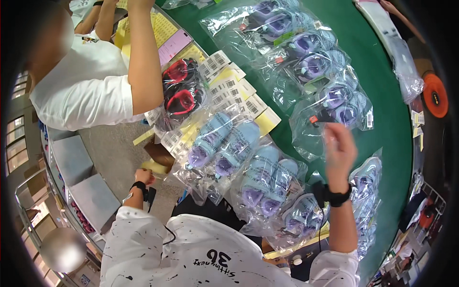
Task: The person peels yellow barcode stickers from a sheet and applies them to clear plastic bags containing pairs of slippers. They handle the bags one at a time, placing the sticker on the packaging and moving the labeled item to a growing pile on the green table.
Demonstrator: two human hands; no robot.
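Observation:
My right hand point(340, 150) is raised over the green table, just below a clear bag of blue and purple shoes point(338, 103). Its fingers are bent and slightly blurred, with a gap at the thumb and nothing visible between them. My left hand point(145, 177) hangs low at the left, away from the table, with curled fingers; whether it holds something is hidden. Between my hands lie a bagged pair of light blue shoes point(224, 143), a second bagged pair point(268, 179) and a third bag point(304, 214) by my right forearm.
Sheets of barcode labels point(229, 88) cover the table's left side, beside a bag of black and red shoes point(181, 95) and a pink phone point(175, 46). Another person's arm point(145, 62) reaches in there. More bagged shoes point(367, 191) lie at right on the green table point(392, 129).

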